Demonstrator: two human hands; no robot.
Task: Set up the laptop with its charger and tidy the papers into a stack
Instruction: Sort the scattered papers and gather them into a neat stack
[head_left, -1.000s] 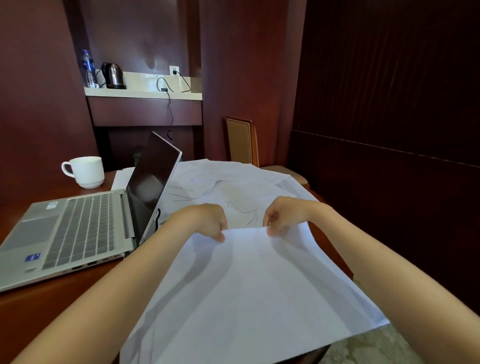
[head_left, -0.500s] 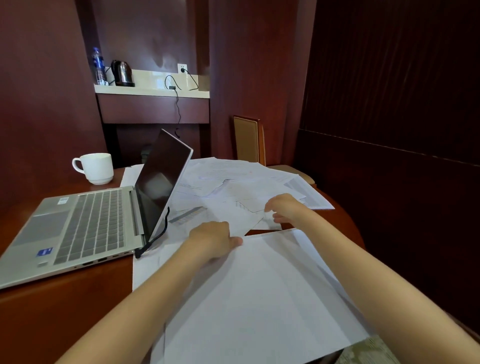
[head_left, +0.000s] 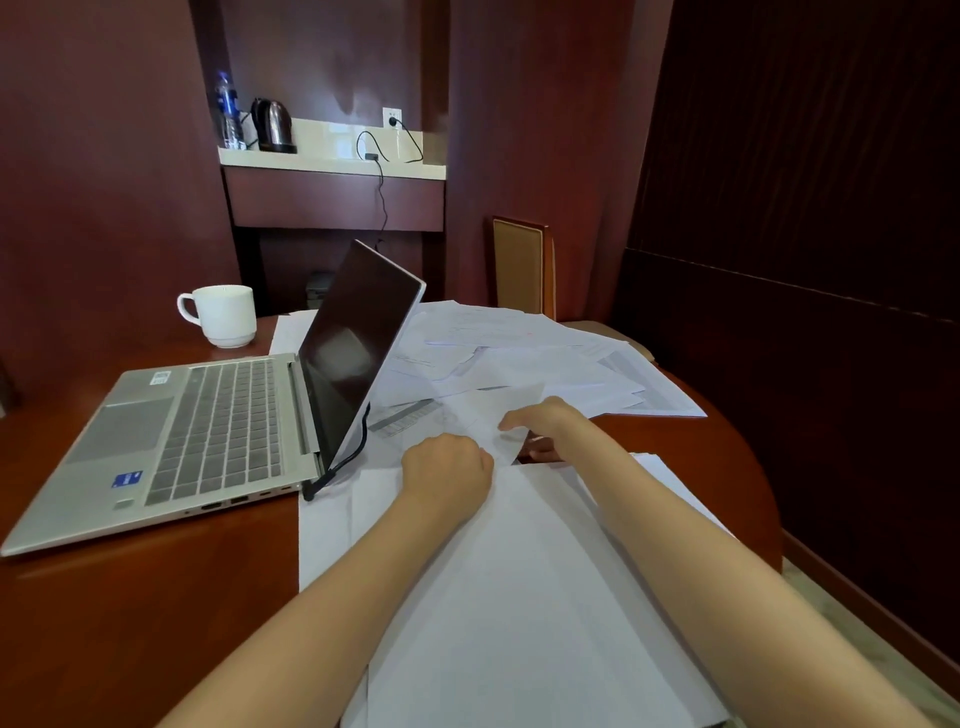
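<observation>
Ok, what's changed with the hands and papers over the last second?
The right hand let go of the far edge of the near stack, reached forward and now pinches a loose sheet from the scattered papers. The left hand stayed curled at that edge. Laptop and mug have not moved.

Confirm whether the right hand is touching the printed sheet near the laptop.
Touching. Head view: the right hand pinches the near corner of the printed sheet, fingers on top, thumb beneath.

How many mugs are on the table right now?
1: a white mug at the far left, behind the laptop. Its screen could hide another.
</observation>
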